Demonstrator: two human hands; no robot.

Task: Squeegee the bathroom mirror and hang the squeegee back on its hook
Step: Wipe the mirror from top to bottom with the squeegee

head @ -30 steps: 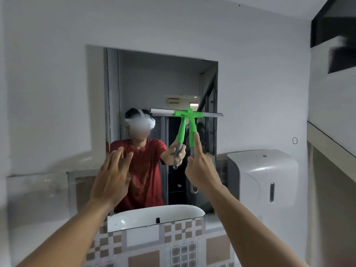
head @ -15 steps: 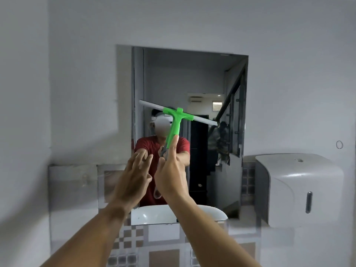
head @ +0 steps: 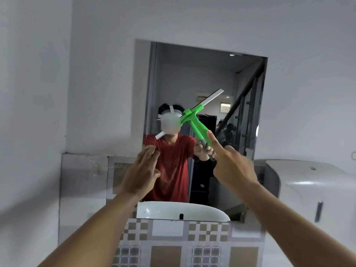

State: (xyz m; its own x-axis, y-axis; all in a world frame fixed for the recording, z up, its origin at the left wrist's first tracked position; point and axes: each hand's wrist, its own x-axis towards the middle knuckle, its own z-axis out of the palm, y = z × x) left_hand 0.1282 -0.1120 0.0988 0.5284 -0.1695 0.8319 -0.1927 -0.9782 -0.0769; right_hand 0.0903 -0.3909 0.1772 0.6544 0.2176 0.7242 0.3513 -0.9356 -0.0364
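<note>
Holding the green squeegee (head: 194,120) tight, the right hand (head: 233,166) tilts it on the mirror (head: 192,74). Left hand (head: 140,174) is open. Press the blade flat, pull slowly.

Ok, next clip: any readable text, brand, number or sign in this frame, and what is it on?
None can be read.
The white dispenser on the wall shows no label.
The green squeegee in the right hand bears no visible marking.
The red shirt reflected in the mirror is plain.
The small ring mark on the wall is no letter.
</note>
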